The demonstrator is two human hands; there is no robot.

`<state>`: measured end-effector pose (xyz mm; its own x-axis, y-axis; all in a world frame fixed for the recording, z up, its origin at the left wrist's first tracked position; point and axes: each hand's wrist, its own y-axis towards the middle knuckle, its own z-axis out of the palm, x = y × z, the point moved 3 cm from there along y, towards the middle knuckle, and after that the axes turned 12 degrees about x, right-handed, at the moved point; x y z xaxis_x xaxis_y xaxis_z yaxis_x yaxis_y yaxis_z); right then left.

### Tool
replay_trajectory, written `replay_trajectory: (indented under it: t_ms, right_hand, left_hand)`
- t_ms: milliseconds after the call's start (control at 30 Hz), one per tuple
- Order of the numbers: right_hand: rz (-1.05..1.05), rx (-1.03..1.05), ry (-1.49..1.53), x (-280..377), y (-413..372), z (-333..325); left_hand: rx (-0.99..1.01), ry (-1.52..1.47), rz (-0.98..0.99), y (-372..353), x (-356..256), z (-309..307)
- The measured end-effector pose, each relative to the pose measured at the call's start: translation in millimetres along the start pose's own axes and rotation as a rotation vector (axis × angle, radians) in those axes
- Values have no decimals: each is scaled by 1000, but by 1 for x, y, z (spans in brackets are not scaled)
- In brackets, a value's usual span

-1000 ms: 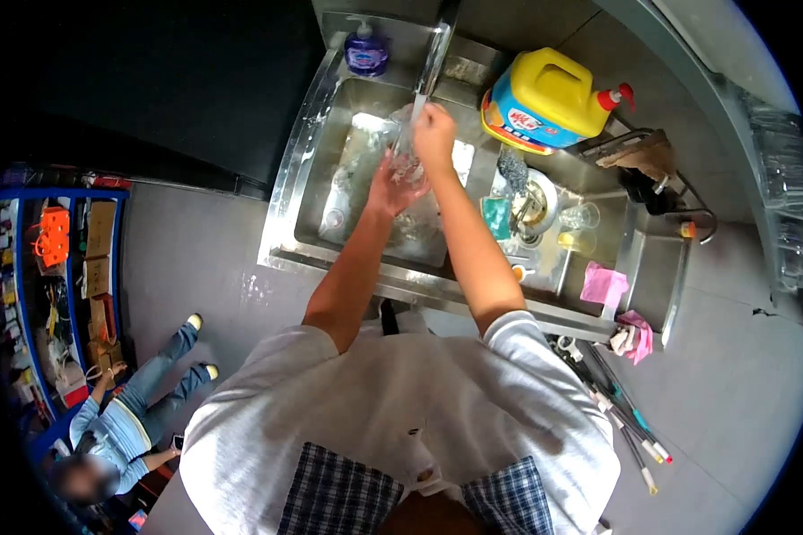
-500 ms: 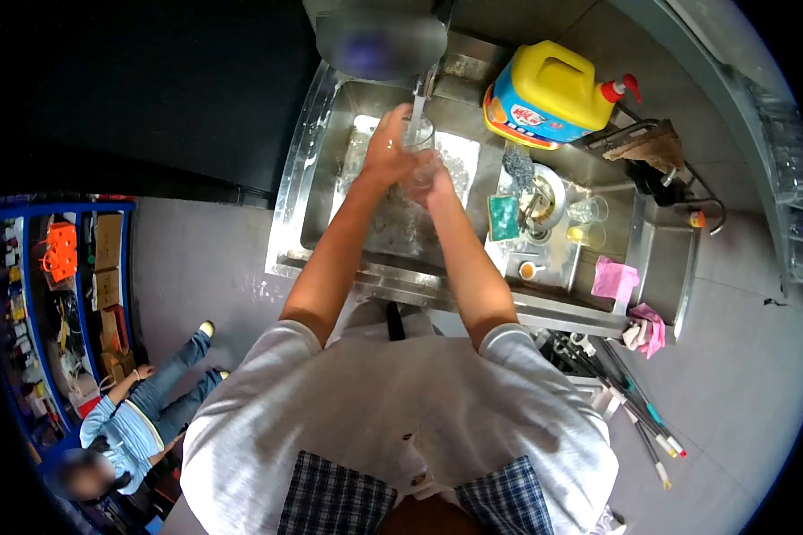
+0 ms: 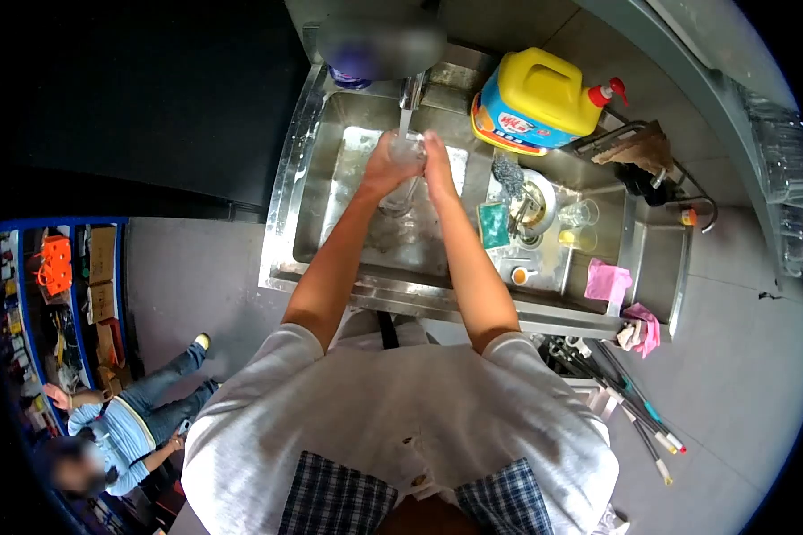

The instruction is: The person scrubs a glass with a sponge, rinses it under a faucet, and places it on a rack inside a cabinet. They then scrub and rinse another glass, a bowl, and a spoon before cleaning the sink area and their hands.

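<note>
Fingers (image 3: 433, 145) of our left hand (image 3: 383, 169) and right hand (image 3: 438, 168) clasp a glass (image 3: 407, 152) under the tap (image 3: 410, 93), likely rinsing; turning it needs care.

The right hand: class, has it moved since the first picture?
Yes: judged against the tap, the right hand has shifted down the picture, farther below the tap than before.

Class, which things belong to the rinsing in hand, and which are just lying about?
Belonging to the rinsing:
clear glass, between left hand and right hand
running tap
sink basin

Apparently lying about:
green sponge
steel scourer
pink cloths
poles
</note>
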<state>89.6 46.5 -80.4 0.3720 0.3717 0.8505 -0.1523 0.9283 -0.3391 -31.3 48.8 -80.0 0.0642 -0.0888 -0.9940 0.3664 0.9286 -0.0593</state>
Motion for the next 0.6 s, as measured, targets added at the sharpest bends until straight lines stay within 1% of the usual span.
replay_trajectory:
  t_ms: [67,100,133,167,200,233,267,333,400,433,467,533,567,600]
  right_hand:
    - [-158,-11,-214,17,13,9]
    - [-63,88,-237,19,13,7]
    - [66,130,-299,20,8,7]
    - [193,172,-362,21,2,7]
    - [322,213,-424,20,-4,5]
    - [563,300,-251,13,-5,0]
    - [538,322,-253,8,-1,-6]
    - [487,365,-258,-5,6,-15]
    - [506,394,-306,-3,6,-22]
    - [520,411,-334,-2,4,-22]
    - [319,283,-725,5,5,-22]
    - [-154,-12,-1455,31,-8,3]
    - [-100,152,-1336,37,-13,12]
    - [-47,311,-1210,47,-19,20]
  left_hand:
    - [-30,149,54,2,-2,-7]
    - [-54,195,63,-5,-5,-8]
    - [-73,240,71,-14,-14,-8]
    - [-10,399,55,-22,-23,-13]
    - [0,483,79,-26,-27,-15]
    - [12,566,105,-30,-29,-15]
    - [22,650,135,-31,-32,-16]
    - [74,487,188,-32,-23,-21]
    - [201,450,86,-31,-16,-30]
    - [299,491,-44,-31,-15,-35]
    - [395,530,-171,-31,-13,-38]
    - [439,400,-217,-27,-6,-43]
    - [463,336,-243,-27,-2,-46]
    - [500,351,-166,-25,-6,-49]
